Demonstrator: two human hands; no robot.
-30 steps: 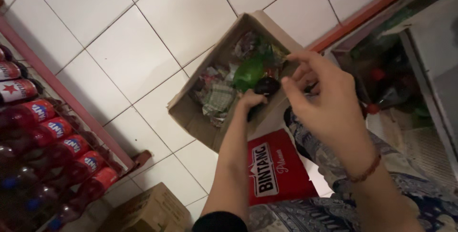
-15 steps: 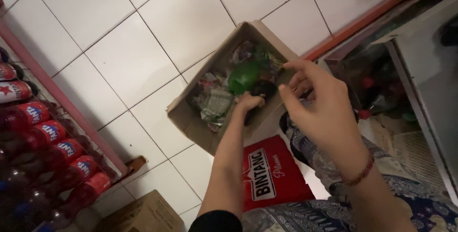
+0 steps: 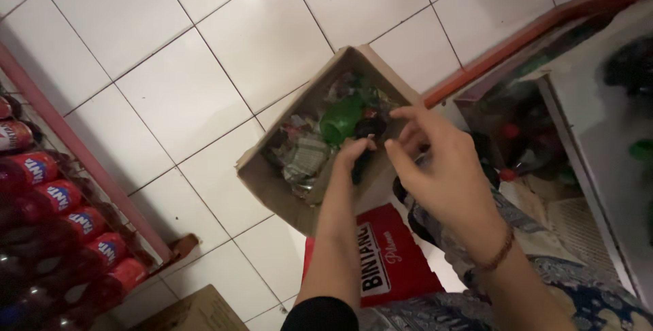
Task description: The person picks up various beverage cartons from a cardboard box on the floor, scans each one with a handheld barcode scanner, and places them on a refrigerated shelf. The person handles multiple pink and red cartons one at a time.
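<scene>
A brown cardboard box [image 3: 272,185] is held up over the white tiled floor. It holds a green plastic bottle [image 3: 341,119], crumpled wrappers and other dark rubbish. My left hand [image 3: 354,151] grips the box's near edge, with the thumb inside it. My right hand [image 3: 442,171] hovers at the box's right rim, its fingers spread and curled close to a dark item by the bottle; whether it touches anything is unclear. A thin bracelet sits on the right wrist.
A red shelf rail with rows of red-labelled bottles [image 3: 61,222] runs along the left. A red carton [image 3: 388,263] lies below the box, another brown box [image 3: 194,314] at the bottom edge. A white cabinet [image 3: 598,140] with dark bottles stands on the right.
The box and both hands have drifted slightly up and to the left in view. My right hand's fingers have opened a little beside the box rim.
</scene>
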